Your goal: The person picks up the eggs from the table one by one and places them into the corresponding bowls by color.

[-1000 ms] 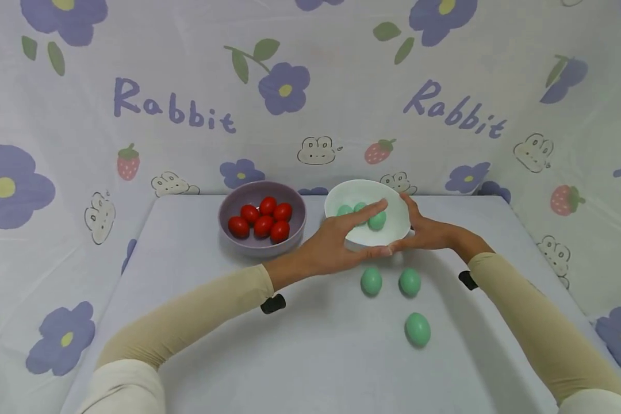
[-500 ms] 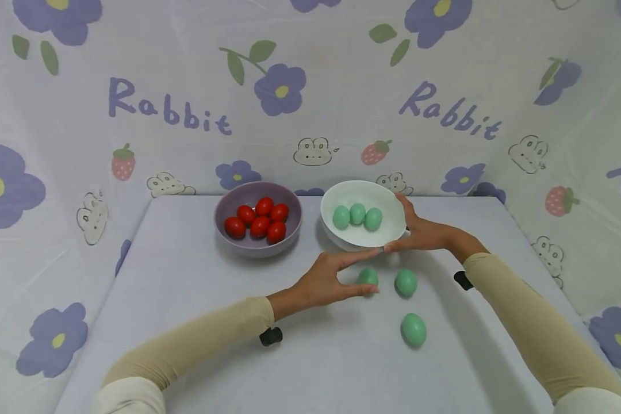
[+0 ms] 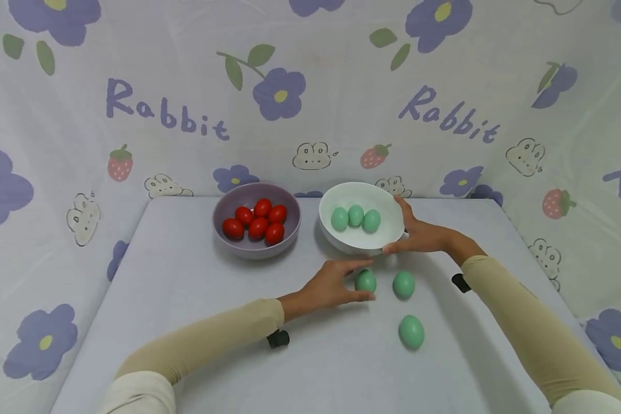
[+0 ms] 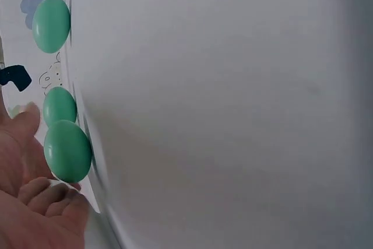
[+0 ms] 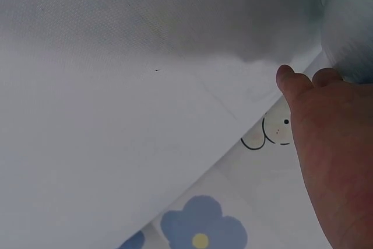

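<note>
A green egg (image 3: 365,282) lies on the table between the thumb and fingers of my left hand (image 3: 329,286). In the head view a slim gap shows between the fingertips and the egg. Two more green eggs rest on the table, one egg (image 3: 403,285) to its right and another egg (image 3: 411,332) nearer me. Behind them stands a white bowl (image 3: 362,241) with three green eggs inside. My right hand (image 3: 424,236) holds this bowl at its right side, thumb at the front and fingers toward the back. The right wrist view shows part of the bowl (image 5: 352,21) against the fingers.
Left of the white bowl, a purple bowl (image 3: 256,248) holds several red eggs (image 3: 257,228). A pale cloth covers the table (image 3: 290,374). Patterned fabric (image 3: 341,126) hangs close behind the bowls and along both sides.
My left hand has drawn back from over the white bowl and come down toward me, around the nearest-left green egg on the table. The right hand has stayed at the bowl's side.
</note>
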Demonstrator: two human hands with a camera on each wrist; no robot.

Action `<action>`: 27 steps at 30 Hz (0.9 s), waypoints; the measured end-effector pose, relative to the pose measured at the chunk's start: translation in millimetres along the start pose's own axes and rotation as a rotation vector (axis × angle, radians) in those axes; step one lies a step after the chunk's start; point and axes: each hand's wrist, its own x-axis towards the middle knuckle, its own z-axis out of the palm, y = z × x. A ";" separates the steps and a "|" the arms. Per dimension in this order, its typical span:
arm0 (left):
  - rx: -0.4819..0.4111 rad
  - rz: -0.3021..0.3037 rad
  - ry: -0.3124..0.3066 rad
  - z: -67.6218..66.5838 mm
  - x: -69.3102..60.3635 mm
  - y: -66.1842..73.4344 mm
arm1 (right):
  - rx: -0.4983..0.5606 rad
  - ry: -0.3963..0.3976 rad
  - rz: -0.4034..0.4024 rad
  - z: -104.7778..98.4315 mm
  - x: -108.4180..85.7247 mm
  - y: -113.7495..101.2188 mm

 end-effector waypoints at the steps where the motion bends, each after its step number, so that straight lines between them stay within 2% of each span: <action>1: 0.006 -0.003 -0.007 1.1 0.6 -0.8 | 0.000 -0.004 0.003 0.1 0.2 -0.2; 10: 0.043 -0.026 -0.036 5.8 6.7 -2.1 | 0.024 -0.019 0.025 -3.0 -1.8 -6.2; 18: -0.072 -0.031 -0.057 -0.7 7.6 4.7 | 0.021 -0.027 0.020 -3.6 -2.1 -6.5; 23: -0.119 0.004 -0.075 -7.1 8.1 17.4 | 0.034 -0.026 -0.006 -3.7 -1.4 -4.3; 27: -0.187 0.013 -0.104 -21.8 8.3 37.0 | 0.044 -0.030 -0.037 -2.9 0.2 -3.7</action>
